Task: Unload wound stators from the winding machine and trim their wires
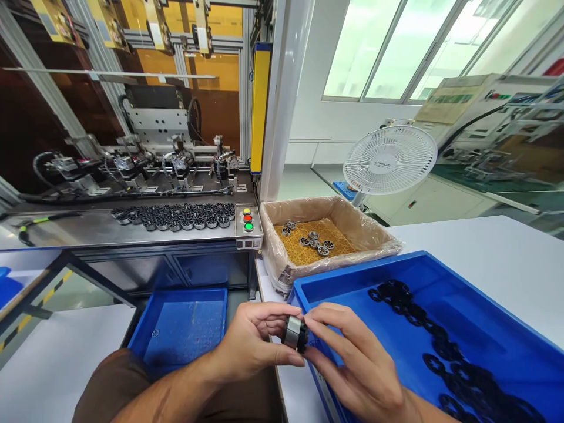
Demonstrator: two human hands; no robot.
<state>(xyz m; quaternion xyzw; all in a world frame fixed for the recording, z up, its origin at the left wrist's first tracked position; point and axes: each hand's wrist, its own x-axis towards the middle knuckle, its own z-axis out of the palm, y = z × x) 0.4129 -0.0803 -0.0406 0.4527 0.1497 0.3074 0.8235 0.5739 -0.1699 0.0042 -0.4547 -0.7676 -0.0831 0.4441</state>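
Just over the near corner of the blue bin, both hands meet at a small motor stator core [292,332], a silver metal ring with black plastic at its ends. My left hand [251,338] grips the metal ring between thumb and fingers. The fingertips of my right hand [352,358] close on the black plastic end piece [303,337] at its right side. Below and to the right, black plastic end pieces [409,305] lie scattered in the blue bin [352,273]. Beyond my hands, several metal cores [314,242] sit in a plastic-lined box [282,258].
A machine with several clamping fixtures [180,161] stands at the back left. On its front ledge are rows of assembled cores [189,216] beside a button box [248,226]. A low blue tray [185,323] is at lower left. A white fan [390,160] stands behind the box.
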